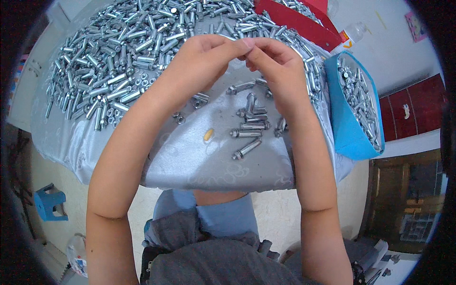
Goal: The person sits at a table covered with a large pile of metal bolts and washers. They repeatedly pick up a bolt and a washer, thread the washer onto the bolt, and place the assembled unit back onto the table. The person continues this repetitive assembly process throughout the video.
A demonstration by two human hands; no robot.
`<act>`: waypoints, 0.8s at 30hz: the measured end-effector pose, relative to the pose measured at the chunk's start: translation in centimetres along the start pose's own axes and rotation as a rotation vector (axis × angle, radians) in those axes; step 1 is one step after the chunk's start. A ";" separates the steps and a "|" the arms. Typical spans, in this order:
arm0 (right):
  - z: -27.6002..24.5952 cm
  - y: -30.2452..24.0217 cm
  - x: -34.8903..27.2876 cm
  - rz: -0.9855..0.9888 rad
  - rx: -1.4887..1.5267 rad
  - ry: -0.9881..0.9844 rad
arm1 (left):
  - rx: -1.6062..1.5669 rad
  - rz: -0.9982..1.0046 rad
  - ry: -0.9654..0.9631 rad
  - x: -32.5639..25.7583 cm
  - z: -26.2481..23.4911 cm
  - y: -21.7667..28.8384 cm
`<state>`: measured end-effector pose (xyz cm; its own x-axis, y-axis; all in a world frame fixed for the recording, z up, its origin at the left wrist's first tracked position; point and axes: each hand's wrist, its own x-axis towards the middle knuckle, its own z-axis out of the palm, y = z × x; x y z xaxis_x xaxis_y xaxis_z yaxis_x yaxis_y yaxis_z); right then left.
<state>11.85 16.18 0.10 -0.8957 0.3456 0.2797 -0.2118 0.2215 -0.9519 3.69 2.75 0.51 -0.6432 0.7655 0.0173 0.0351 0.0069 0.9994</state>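
Observation:
My left hand (207, 61) and my right hand (281, 66) meet above the table, fingertips pinched together. Whatever they hold between them is small and hidden by the fingers. Below and beside my right hand lies a loose group of metal expansion bolts (250, 133), several side by side and one slanted nearer me. Beneath my left wrist rest another short bolt (200, 99) and a few loose nuts (179, 118). A large heap of silvery expansion bolts (121, 52) spreads across the far and left part of the table, with more nuts (141, 80) along its near edge.
A grey patterned cloth (190, 166) covers the table, with a small yellow piece (208, 135) on it. At the right edge stands a blue bin (350, 137) full of bolts. Farther back are a red box (299, 21) and a plastic bottle (352, 34). A blue stool (49, 203) stands on the floor.

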 end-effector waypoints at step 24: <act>-1.1 3.1 0.6 -0.389 -1.167 -0.069 | -0.183 -0.043 0.047 0.0 -0.6 0.3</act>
<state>11.11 18.07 -2.57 -0.8773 0.0334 0.4788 -0.0249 0.9931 -0.1148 3.20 2.35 0.83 -0.6766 0.7358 -0.0282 -0.1303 -0.0819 0.9881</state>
